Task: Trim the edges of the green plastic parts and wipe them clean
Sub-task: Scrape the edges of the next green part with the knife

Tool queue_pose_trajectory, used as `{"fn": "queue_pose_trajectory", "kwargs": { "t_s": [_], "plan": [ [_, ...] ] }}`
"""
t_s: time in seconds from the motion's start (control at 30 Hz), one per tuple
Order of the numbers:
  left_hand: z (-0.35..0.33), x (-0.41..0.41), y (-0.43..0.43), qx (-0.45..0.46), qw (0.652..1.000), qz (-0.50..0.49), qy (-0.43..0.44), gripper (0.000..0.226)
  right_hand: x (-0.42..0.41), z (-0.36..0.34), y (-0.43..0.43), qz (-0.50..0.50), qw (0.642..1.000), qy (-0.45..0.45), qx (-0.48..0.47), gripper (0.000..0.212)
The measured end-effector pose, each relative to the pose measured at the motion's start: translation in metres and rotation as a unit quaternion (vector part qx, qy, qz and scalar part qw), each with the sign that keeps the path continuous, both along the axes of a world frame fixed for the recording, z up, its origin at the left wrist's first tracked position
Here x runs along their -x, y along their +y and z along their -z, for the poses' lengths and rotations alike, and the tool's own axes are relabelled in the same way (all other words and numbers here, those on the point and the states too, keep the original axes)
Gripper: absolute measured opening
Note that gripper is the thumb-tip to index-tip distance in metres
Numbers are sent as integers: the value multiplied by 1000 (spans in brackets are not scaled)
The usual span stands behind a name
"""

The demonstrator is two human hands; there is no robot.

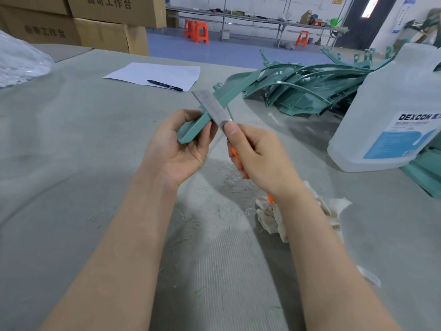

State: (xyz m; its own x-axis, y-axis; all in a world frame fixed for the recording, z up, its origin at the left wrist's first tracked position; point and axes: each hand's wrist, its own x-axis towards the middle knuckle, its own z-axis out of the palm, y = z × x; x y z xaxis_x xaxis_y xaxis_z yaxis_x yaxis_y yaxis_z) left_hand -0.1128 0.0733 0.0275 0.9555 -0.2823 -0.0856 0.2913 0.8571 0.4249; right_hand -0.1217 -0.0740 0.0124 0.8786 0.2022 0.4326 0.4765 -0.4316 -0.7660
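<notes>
Gripped green part (pixel 191 133) in left hand (pixel 175 151), file (pixel 210 103) on its edge in right hand (pixel 256 152); judged pile (pixel 298 91) beside bottle (pixel 393 103) untrimmed, wiping pending.

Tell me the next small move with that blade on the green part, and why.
Probably draw the blade along the upper edge of the green part in one short stroke. The right hand grips its orange handle with the blade lying across that edge, the left hand holds the part's near end, and the cloth lies on the table unused.
</notes>
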Motion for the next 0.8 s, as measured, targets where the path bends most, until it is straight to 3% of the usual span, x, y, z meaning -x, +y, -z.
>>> {"fn": "queue_pose_trajectory", "kwargs": {
  "t_s": [0.17,0.33,0.8],
  "plan": [
    [-1,2,1,24,999,31,-5,21,-1,-4,-8,65,993,-29,-96,47],
    [-2,2,-1,19,999,33,-6,22,-4,-4,-11,98,989,-20,-113,49],
    [-1,-1,-2,25,999,-36,11,20,6,0,9,-34,998,-1,60,49]
  ]
}}
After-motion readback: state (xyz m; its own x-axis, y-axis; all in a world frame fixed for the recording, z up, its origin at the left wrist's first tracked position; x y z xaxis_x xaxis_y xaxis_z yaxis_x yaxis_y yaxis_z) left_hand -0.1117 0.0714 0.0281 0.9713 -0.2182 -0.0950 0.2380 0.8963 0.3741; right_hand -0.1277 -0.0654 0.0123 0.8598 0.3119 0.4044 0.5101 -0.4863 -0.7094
